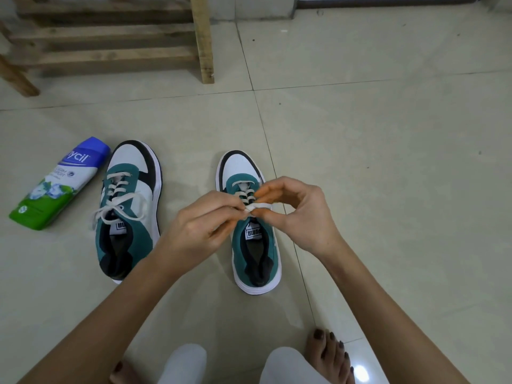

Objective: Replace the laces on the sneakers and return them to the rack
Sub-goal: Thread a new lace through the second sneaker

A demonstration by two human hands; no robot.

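On the tiled floor [388,162], two teal, white and black Puma sneakers stand upright with their toes pointing towards the far edge by the wall. Both hands meet over the middle sneaker [256,259], above its upper eyelets. The left hand [205,220] has its grip clamped on a white lace [260,207], thumb and fingertips pinching it. The right hand [299,214] pinches the same lace just beside it, with thumb and forefinger closed on a short flat stretch and the other fingers arched above. The lace crosses the lower eyelets of this sneaker in bars, and its tongue label shows below the hands.

The tied sneaker [144,231] stands well apart to the left, fully laced, with a bow [119,209] lying across its tongue. Just beside its toe, a blue, white and green Nycil powder bottle [59,184] lies on its side.

A wooden shoe rack [110,42] stands at the far left corner of the floor, its slats bare. At the near edge are white-trousered knees [182,364] and a bare foot [331,356] with dark-painted toenails.
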